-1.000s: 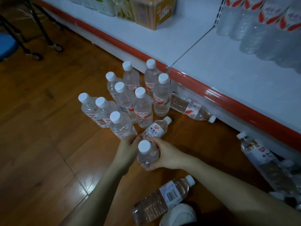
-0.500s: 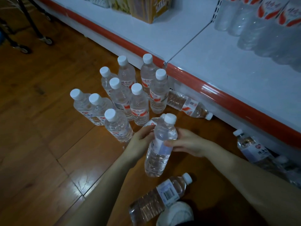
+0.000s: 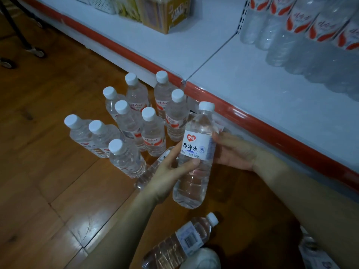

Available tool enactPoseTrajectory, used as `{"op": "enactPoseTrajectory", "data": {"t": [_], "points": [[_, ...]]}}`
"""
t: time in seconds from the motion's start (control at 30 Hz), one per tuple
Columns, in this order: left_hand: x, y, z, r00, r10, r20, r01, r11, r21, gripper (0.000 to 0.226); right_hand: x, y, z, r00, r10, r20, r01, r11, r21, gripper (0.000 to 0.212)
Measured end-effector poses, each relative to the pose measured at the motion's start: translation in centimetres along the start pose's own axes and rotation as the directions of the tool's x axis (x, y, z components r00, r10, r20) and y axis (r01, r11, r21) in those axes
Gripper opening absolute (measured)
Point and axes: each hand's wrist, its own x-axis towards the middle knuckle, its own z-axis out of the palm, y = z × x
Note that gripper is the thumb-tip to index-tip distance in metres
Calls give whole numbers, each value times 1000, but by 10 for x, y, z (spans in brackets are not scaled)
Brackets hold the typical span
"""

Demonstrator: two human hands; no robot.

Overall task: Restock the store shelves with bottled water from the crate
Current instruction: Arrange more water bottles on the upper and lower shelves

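Note:
A clear water bottle [image 3: 196,158] with a white cap and white label is held upright above the floor, just in front of the shelf edge. My left hand [image 3: 171,171] grips its lower body, thumb across the front. My right hand [image 3: 233,150] holds its label side from the right. Several more white-capped bottles [image 3: 136,123] stand clustered on the wooden floor to the left. One bottle [image 3: 153,169] lies on the floor partly hidden behind my left hand, and another [image 3: 184,241] lies near my knee.
The white bottom shelf [image 3: 262,90] with a red front strip [image 3: 252,121] runs diagonally at the right. Stocked water bottles [image 3: 303,35] stand at its back right, a yellow box [image 3: 167,12] at its back left. Cart wheels [image 3: 37,52] sit at the far left.
Both hands have lifted the bottle from the floor and brought it up and rightward toward the shelf edge, its label now facing me.

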Motion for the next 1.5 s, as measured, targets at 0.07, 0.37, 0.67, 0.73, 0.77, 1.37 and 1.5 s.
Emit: {"op": "enactPoseTrajectory", "data": {"t": [0.07, 0.37, 0.67, 0.73, 0.77, 1.37, 1.5], "points": [[3, -1, 8, 995, 64, -72, -68, 997, -47, 73, -5, -11, 2, 997, -45, -60, 42, 998, -54, 33], [22, 45, 43, 950, 268, -162, -290, 947, -137, 80, -69, -93, 40, 991, -128, -27, 80, 756, -650, 54], [12, 114, 68, 924, 382, -5, -381, 920, -96, 84, -146, -147, 63, 921, -366, -134, 175, 695, -698, 67], [9, 134, 79, 904, 428, -20, -428, 901, -64, 78, -165, -157, 70, 883, -448, -140, 216, 653, -726, 54], [9, 144, 85, 893, 449, -23, -450, 891, -53, 72, -174, -163, 74, 863, -486, -139, 236, 631, -739, 52], [-15, 343, 216, 555, 826, 96, -820, 563, -106, 53, -326, -277, 107, 286, -956, -61, 650, 240, -721, 32], [-13, 391, 252, 467, 871, 153, -865, 486, -126, 62, -363, -310, 108, 151, -987, -49, 649, 137, -748, 29]]}}
